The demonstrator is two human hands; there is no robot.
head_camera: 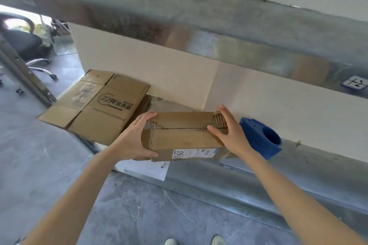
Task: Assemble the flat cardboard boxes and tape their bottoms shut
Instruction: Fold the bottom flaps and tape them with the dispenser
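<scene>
Metal shelf (310, 162) in front of me.
Flats (99, 105) stacked left, overhanging the edge; my box (185, 137) mid-shelf, paper sheet (147, 169) poking out under it; blue tape dispenser (260, 137) just right.

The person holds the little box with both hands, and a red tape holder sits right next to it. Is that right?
Not quite. The tape holder is blue, not red. The rest is right: the left hand and the right hand both hold the little box, and the tape holder sits just beside it, on its right. The head view shows this.
</scene>
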